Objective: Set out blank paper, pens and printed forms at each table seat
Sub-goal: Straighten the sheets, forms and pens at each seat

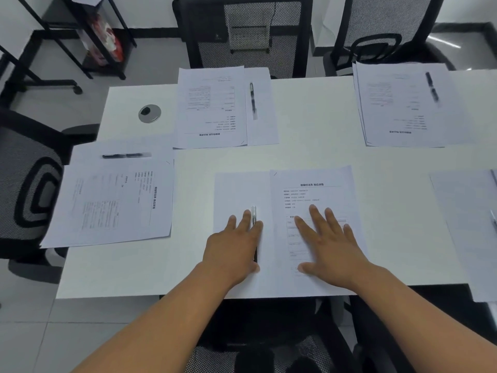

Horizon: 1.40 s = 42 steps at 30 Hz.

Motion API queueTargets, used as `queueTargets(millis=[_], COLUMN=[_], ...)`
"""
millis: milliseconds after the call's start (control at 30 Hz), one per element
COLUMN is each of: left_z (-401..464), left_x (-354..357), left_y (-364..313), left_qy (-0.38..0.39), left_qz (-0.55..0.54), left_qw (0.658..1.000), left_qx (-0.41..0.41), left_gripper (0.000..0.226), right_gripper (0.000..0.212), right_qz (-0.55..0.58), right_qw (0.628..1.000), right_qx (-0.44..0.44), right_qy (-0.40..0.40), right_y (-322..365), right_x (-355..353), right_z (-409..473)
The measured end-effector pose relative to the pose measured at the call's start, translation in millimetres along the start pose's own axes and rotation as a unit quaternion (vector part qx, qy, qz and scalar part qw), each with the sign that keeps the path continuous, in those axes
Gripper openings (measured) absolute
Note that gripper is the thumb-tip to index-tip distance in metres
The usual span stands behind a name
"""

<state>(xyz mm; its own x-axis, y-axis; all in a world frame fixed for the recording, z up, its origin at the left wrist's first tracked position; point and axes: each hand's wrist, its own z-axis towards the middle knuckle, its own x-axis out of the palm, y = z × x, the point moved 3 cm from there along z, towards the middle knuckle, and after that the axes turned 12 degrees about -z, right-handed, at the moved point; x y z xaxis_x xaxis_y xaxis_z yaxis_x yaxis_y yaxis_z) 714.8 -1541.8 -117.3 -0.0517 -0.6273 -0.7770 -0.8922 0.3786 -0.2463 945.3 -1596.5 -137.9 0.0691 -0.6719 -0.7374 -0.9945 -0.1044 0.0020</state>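
At the near seat a blank sheet [236, 189] lies beside a printed form [317, 189] on the white table [309, 157]. My left hand [236, 243] lies flat on the blank sheet, fingers straight, over a pen [254, 214] whose tip shows between two fingers. My right hand [328, 240] presses flat on the printed form, fingers spread. Other seats hold sets: a form with a pen [126, 155] at the left, a form with a pen [252, 100] across the table, and a form with a pen [432, 86] at the far right.
More paper [465, 224] with a pen's end lies at the right edge. A round cable grommet [149, 113] sits in the table's far left corner. Black mesh chairs [247, 33] stand round the table, one under me. A black shelf frame [88, 36] stands at the back left.
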Motion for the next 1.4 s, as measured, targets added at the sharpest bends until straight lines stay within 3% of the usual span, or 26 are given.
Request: queueTargets(millis=[933, 1400], left_z=[-3.8, -70.3], left_x=[4.5, -16.6], left_y=[2.1, 10.9], left_qy=[-0.002, -0.043], left_qz=[-0.056, -0.051], left_qw=[0.998, 0.997], left_qx=[0.003, -0.031], left_gripper=[0.101, 0.103], right_gripper=[0.117, 0.108], right_qz=[-0.014, -0.027], right_qw=[1.000, 0.998], right_qx=[-0.006, 0.004], right_qy=[-0.010, -0.050], right_y=[3.4, 43.2], right_x=[-6.6, -26.9], right_z=[-6.4, -61.2])
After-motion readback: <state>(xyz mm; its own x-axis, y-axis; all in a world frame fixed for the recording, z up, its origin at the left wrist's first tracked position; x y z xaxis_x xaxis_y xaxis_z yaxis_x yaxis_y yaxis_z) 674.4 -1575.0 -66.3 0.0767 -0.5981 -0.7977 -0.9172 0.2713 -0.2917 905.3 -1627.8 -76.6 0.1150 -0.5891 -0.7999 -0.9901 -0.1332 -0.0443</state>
